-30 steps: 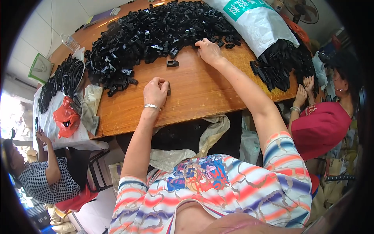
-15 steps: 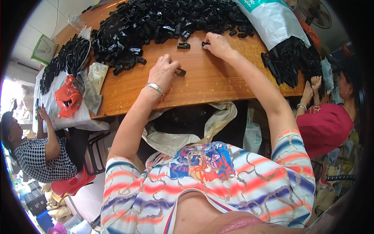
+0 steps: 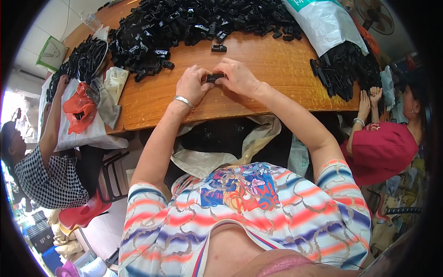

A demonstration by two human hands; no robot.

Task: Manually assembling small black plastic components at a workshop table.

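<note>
Over the wooden table, my left hand (image 3: 190, 86) and my right hand (image 3: 238, 78) meet with a small black plastic part (image 3: 215, 77) pinched between their fingertips. Whether it is one piece or two pressed together is hidden by the fingers. A single black plastic piece (image 3: 218, 48) lies alone on the wood just beyond my hands. Past it spreads a big heap of similar black pieces (image 3: 184, 25). Both hands are closed, thumbs and fingers against the part from either side.
An open woven sack (image 3: 203, 162) hangs at the table's near edge. At right, long black parts (image 3: 339, 74) spill from a white bag (image 3: 327, 27), near a person in red (image 3: 385, 150). At left are a red plastic bag (image 3: 79, 108), more black parts (image 3: 85, 60) and a person in checks (image 3: 50, 177).
My right hand has come back from beside the heap and drawn in against my left hand, bringing a small black piece. The person at left has reached toward the black parts.
</note>
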